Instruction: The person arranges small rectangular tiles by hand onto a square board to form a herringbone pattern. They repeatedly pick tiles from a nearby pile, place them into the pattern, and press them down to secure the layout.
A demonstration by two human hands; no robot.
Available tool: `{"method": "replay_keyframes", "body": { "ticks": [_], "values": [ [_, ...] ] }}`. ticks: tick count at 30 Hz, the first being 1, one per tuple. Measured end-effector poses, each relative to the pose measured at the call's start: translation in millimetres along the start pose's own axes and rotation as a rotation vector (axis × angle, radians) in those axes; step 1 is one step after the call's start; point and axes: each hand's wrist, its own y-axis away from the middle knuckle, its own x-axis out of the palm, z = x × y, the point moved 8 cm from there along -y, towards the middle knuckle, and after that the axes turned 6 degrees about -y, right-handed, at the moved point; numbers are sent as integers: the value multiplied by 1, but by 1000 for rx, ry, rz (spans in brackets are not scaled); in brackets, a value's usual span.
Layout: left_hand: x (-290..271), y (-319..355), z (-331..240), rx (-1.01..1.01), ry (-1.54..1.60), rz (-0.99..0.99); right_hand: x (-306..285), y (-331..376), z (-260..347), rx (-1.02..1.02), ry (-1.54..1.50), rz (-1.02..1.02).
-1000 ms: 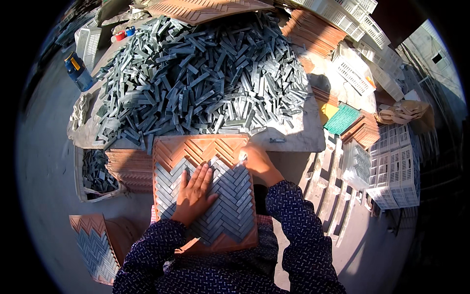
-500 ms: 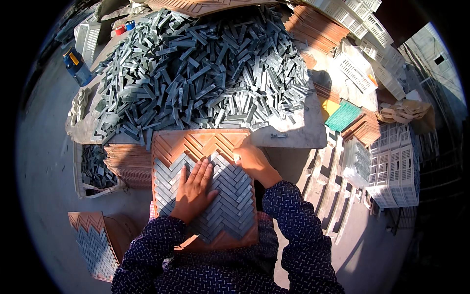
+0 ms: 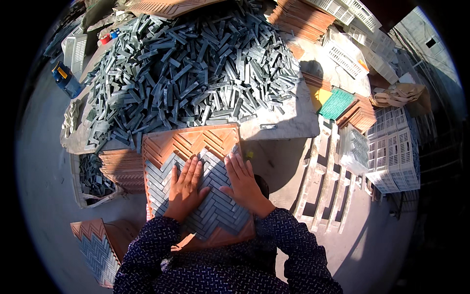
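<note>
An orange herringbone mould tray [image 3: 192, 135] leans between me and the table's front edge. Grey stone tile strips [image 3: 214, 215] fill most of its zigzag slots, while the slots along its far end hold none. My left hand [image 3: 186, 188] lies flat on the strips left of the middle, fingers spread. Beside it, to the right, my right hand [image 3: 243, 183] also presses flat on the strips, its fingertips close to the upper edge of the laid pattern. Neither hand grips anything.
A big heap of loose grey strips [image 3: 191, 68] covers the table [image 3: 306, 117]. Stacked orange trays [image 3: 122, 169] stand at left, and another filled tray [image 3: 95, 245] lower left. White crates [image 3: 391, 161], a green sheet [image 3: 337, 103] and a wooden pallet [image 3: 320, 186] are at right.
My right hand has come away from the tray's upper right edge and now lies flat on the strips. The left hand stays flat on them. The whole view has shifted slightly.
</note>
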Motion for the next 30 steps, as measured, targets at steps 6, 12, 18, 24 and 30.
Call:
{"method": "replay_keyframes", "body": {
  "ticks": [6, 12, 18, 24, 30],
  "values": [
    [0, -2, -2, 8, -64, -49, 8, 8, 4, -47, 64, -23],
    [7, 3, 0, 13, -69, -20, 13, 12, 5, -47, 63, -13],
    [1, 0, 0, -3, -70, -47, 0, 8, 4, -30, 48, -48],
    [0, -3, -3, 3, -55, -17, -39, 44, -63, 448, -549, -331],
    [-1, -3, -2, -8, -68, -15, -12, 60, -59, 506, -721, -213]
  ]
}}
